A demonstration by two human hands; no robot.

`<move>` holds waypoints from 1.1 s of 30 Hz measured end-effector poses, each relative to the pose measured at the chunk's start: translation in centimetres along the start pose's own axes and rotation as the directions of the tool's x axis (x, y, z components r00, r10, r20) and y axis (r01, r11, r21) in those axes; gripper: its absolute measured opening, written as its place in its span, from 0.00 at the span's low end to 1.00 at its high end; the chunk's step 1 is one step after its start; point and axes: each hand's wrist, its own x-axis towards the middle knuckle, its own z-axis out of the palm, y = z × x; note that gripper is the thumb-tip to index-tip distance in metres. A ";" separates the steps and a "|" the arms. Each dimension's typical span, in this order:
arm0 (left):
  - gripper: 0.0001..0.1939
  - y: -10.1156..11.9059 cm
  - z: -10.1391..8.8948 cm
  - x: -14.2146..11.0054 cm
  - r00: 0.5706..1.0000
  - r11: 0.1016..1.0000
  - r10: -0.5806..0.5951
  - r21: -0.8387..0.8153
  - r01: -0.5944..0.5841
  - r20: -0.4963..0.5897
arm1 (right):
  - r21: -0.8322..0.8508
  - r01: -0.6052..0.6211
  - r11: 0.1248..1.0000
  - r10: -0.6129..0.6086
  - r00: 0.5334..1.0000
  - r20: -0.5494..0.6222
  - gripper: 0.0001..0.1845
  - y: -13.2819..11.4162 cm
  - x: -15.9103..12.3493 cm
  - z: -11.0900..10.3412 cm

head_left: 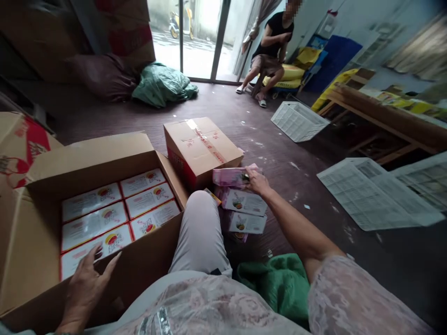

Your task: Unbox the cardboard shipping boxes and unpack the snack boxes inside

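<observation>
My left hand hovers over the near side of an open cardboard carton, thumb and fingers apart, holding nothing. Inside the carton, white boxes with red edges lie in two columns. To the right of my knee, several pink-and-white boxes with fruit pictures are stacked on the floor. My right hand grips the right end of a pink box at the top of this stack. Part of its fingers is hidden, and I cannot tell whether the box is lifted off the one below.
A taped cardboard carton stands just beyond the stack. Green cloth lies by my right side. White plastic crates sit on the floor at right, near a wooden table. A person sits by the glass door; sacks lie further left.
</observation>
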 end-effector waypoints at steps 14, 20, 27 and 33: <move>0.19 0.9 2.4 0.0 0.930 0.946 0.018 0.294 -0.135 0.367 | 0.191 0.157 0.969 -0.115 0.970 -0.212 0.21 -11.3 1.6 -3.3; 0.19 1.7 1.0 0.4 0.919 0.969 0.028 0.214 -0.121 0.393 | 0.226 0.473 0.852 -0.360 0.841 -0.404 0.17 -20.4 -0.9 -7.7; 0.28 0.6 -0.1 5.2 0.734 0.881 -0.338 -0.077 0.467 0.589 | 0.337 0.636 0.694 -0.484 0.759 -0.436 0.13 -29.6 0.6 -8.1; 0.31 -6.0 -0.1 11.9 0.622 0.659 -0.709 -0.003 0.752 0.333 | 0.542 0.573 0.614 -0.492 0.815 -0.305 0.14 -33.5 4.9 -3.5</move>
